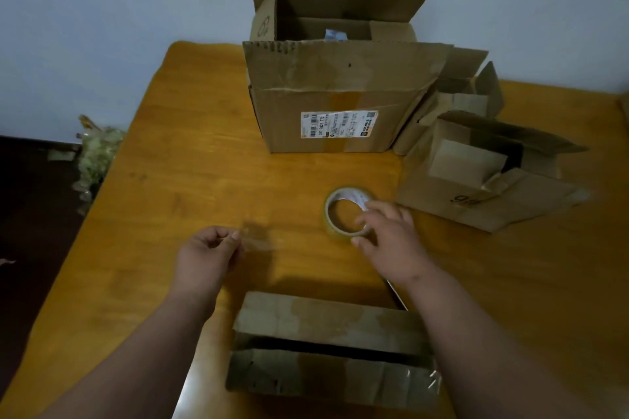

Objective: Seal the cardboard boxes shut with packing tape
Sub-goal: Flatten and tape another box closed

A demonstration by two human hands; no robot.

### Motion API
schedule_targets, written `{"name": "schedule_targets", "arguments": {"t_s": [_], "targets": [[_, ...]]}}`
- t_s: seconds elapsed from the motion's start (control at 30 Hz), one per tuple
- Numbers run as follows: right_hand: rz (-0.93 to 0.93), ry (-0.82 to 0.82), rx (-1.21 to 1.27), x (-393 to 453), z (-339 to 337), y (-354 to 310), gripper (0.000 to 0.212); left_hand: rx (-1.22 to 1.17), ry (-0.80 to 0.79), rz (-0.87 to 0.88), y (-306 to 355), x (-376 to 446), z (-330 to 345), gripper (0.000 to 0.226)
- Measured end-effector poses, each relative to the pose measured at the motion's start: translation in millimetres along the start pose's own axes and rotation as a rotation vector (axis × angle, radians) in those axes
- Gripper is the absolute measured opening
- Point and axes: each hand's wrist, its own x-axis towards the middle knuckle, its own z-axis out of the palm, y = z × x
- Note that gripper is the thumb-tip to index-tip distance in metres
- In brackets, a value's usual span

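A small cardboard box point(332, 347) lies at the near edge of the wooden table point(190, 163), its two top flaps folded down with a dark gap between them. Beyond it, a roll of clear packing tape point(335, 211) lies flat. My right hand point(391, 235) rests on the roll's right side, fingers curled over its rim. My left hand point(211, 252) pinches one end of a clear strip of tape point(258, 236) that hangs blurred to its right. I cannot tell whether the strip still joins the roll.
A large open box point(333, 92) with a white shipping label stands at the back. Two smaller open boxes point(483, 177) sit to the right. A thin metal object point(396, 294) shows behind my right forearm. Pale-green clutter point(98, 153) lies on the floor left.
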Motion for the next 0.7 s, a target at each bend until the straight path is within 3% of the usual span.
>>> {"name": "schedule_targets", "arguments": {"t_s": [0.07, 0.13, 0.2, 0.27, 0.33, 0.6, 0.7], "targets": [[0.173, 0.157, 0.143, -5, -7, 3, 0.026, 0.021, -0.002, -0.001, -2, -1, -1, 0.025], [0.394, 0.133, 0.141, -9, -17, 10, 0.019, 0.030, 0.001, 0.003, -2, -2, -3, 0.026], [0.539, -0.183, -0.058, -12, -23, 14, 0.012, 0.038, -0.002, 0.004, -2, -4, -4, 0.026], [0.594, -0.476, -0.232, -18, -20, 15, 0.027, 0.041, -0.018, 0.004, -1, -6, -5, 0.027], [0.612, -0.583, -0.320, -22, -15, 14, 0.030, 0.045, -0.039, 0.005, -1, -9, -6, 0.027], [0.528, -0.439, -0.354, -22, -13, 9, 0.018, 0.053, -0.071, 0.004, -6, -14, -9, 0.021], [0.470, -0.315, -0.274, -21, -25, 4, 0.018, 0.028, -0.077, -0.001, -8, -15, -9, 0.019]]}}
